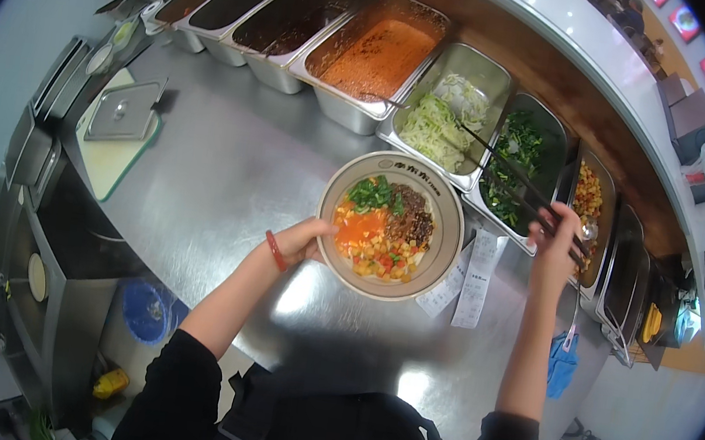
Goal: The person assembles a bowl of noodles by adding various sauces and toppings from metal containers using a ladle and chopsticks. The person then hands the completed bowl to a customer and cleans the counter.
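My left hand (308, 241) grips the left rim of a wide bowl (445, 253) above the steel counter. Inside lie chopped greens (376, 194), dark minced topping (409, 214), orange-red sauce (362, 228) and diced yellow and red vegetables (385, 259). In my right hand (557, 241) are long dark chopsticks (513, 165), pointing up and left. Their tips reach the pan of shredded pale-green vegetable (444, 121). Just beyond my right hand sit a pan of chopped leafy greens (513, 165) and one of diced vegetables (589, 192).
Further left along the counter's back stand a pan of orange sauce (381, 56) and several darker pans. Paper slips (477, 279) lie right of the bowl. A cutting board (108, 164) with a steel lid (124, 108) is at left, a blue cloth (562, 366) at right.
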Demonstrator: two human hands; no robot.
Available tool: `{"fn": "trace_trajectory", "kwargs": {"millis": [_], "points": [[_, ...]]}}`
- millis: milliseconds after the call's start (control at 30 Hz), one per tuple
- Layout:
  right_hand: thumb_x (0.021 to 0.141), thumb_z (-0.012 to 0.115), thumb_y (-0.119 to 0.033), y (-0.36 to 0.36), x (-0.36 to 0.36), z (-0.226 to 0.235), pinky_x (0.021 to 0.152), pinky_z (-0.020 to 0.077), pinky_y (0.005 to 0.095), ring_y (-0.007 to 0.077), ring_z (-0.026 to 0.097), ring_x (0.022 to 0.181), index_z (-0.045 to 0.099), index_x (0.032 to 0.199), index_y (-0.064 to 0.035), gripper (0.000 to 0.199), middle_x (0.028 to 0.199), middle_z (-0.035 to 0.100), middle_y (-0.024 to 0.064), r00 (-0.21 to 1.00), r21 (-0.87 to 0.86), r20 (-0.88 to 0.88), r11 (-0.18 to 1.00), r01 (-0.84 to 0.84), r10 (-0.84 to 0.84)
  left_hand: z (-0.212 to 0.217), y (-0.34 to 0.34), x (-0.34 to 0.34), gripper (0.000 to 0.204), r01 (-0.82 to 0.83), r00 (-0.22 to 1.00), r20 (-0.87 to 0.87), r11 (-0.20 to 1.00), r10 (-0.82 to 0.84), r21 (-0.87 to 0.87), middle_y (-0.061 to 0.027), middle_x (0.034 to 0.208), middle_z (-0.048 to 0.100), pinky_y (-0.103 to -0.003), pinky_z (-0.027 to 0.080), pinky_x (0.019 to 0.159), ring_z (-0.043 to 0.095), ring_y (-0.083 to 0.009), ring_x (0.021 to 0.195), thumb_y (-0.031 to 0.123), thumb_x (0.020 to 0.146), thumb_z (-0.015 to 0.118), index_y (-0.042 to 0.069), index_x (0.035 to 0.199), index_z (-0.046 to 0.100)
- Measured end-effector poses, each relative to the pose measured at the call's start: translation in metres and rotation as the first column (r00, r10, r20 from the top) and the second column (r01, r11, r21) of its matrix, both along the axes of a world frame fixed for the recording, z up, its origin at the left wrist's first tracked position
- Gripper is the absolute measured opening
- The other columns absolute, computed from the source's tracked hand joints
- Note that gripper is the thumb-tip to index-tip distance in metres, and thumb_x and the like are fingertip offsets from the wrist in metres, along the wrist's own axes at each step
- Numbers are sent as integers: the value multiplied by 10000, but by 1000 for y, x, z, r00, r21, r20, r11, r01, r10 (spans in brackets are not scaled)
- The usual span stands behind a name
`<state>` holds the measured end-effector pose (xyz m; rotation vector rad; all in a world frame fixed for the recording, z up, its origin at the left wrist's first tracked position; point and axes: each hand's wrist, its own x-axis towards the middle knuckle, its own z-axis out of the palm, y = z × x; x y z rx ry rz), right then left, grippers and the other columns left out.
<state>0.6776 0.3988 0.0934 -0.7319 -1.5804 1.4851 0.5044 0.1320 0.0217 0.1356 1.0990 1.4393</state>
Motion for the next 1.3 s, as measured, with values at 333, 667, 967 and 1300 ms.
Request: {"fn": "trace_trajectory", "kwargs": {"millis": [333, 667, 967, 1300], "points": [[806, 329, -187, 46, -125, -54, 367, 399, 210, 134, 516, 462, 471, 810, 16, 247, 732, 515, 128, 997, -37, 63, 998, -44, 47, 7, 2, 2, 396, -24, 1000, -8, 999, 24, -25, -68, 842, 535, -246, 451, 623, 537, -137, 718, 248, 679, 499, 5, 983, 426], [800, 312, -189, 49, -128, -57, 381, 436, 230, 171, 532, 443, 460, 712, 37, 284, 613, 507, 114, 993, 24, -58, 994, 103, -102, 9, 3, 4, 316, -52, 999, -14, 998, 51, -46, -9, 713, 538, -168, 362, 450, 497, -68, 574, 248, 674, 510, 31, 901, 478], [803, 247, -197, 63, -105, -43, 405, 462, 247, 210, 542, 465, 443, 755, 58, 326, 626, 512, 164, 961, -71, -117, 967, 243, -250, 4, 3, 4, 333, -53, 999, -11, 998, 52, -35, -29, 753, 548, -191, 400, 502, 519, -90, 619, 243, 678, 495, 21, 925, 469], [797, 250, -198, 71, -96, -29, 438, 470, 248, 224, 554, 518, 455, 782, 60, 330, 656, 514, 163, 907, -254, -193, 912, 321, -373, 3, 1, 1, 373, -10, 999, -33, 999, 9, -44, -46, 794, 546, -208, 426, 572, 528, -98, 678, 262, 684, 500, 9, 954, 452]]}}
